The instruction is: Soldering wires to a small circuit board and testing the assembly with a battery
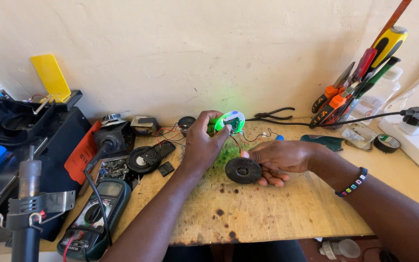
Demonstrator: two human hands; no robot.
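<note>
Hands mid-frame over the bench (267, 213); left hand (201, 145) pinches a small round board (231, 121) by its rim, tilted up and glowing green, just above centre; right hand (280, 157) lies palm-up and loosely cupped under a black disc (243, 170), fingers not clamped on it; red and black wires (238, 143) run from board down toward the disc, though whether they actually end on it is hard to tell from this angle.

Step in hand, as I read it: powered check of the lit board with the disc part kept alongside; any further move calls for a steady pinch on the rim, fingertips off the live face, and slack kept in the wires so nothing tugs.

Room: bare wood right below the hands, down to the front edge at lower centre; that edge is near the forearms, so loose parts set down low could roll off.

Left third is crowded: multimeter (93, 218) and heat gun (27, 208) lower left, small speaker (139, 160) and odd parts just beside the left wrist; pliers (272, 115) behind the board; tool cup (360, 97) upper right; tape roll (388, 142) and power strip (415, 140) at the right edge; black cable (345, 120) crosses behind the hands, well apart from them.
</note>
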